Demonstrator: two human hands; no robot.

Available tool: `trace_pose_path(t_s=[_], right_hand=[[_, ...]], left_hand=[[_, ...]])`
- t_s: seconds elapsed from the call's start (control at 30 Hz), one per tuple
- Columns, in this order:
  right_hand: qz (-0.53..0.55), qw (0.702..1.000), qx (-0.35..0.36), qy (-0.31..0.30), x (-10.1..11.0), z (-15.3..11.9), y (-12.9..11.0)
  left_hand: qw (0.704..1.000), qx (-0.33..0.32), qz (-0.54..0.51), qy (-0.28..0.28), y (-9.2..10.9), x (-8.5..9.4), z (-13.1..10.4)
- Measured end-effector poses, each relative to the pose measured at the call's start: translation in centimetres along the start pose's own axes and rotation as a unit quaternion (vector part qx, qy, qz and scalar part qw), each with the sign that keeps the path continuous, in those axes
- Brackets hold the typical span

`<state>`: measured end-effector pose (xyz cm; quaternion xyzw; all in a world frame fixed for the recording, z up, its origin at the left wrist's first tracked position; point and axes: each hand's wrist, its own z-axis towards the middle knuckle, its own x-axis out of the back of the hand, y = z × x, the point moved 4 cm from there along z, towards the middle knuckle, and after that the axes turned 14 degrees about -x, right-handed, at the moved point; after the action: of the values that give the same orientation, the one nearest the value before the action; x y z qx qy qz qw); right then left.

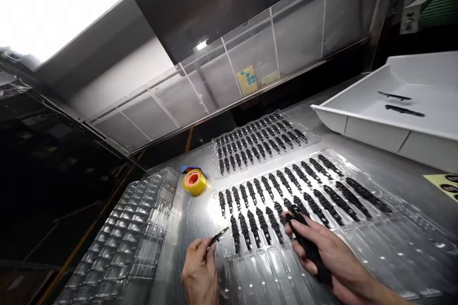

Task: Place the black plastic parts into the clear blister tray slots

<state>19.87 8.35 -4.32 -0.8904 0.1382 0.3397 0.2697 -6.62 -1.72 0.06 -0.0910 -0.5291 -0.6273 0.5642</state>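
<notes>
My left hand [201, 271] pinches a thin black plastic part [218, 236] between thumb and fingertips, at the left front of the near clear tray. A thick, long black object [310, 253] lies in my right hand [327, 252], with the fingers wrapped round it; its kind is unclear. My right hand is over the middle of the near clear tray [257, 271]. Rows of slim black parts [252, 228] lie in the back slots of this tray, and its front slots show bare plastic. Behind it, a second clear tray [315, 139] is filled with similar parts.
A stack of clear plastic trays [121, 233] stands at the left. Beside it is a roll of yellow tape [195, 182] with a blue item [188, 169] behind. At the right, a white bin [361, 119] holds two black parts [404, 110]. A framed panel [214, 86] hangs beyond.
</notes>
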Motion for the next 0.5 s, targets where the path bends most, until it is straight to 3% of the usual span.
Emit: trace_pose_path(t_s=[0.13, 0.33, 0.5], right_hand=[[0.012, 1.0, 0.003, 0.005, 0.1, -0.4, -0.3], [0.0, 1.0, 0.021, 0.019, 0.4, -0.4, -0.7], [-0.01, 0.999, 0.033, 0.017, 0.3, -0.3, -0.6]], left_hand=[[0.988, 0.053, -0.124, -0.07, -2.8, -0.1, 1.4], [0.972, 0.051, -0.198, -0.119, -2.6, 0.9, 4.9], [0.939, 0.047, -0.255, -0.225, -2.3, -1.5, 7.3]])
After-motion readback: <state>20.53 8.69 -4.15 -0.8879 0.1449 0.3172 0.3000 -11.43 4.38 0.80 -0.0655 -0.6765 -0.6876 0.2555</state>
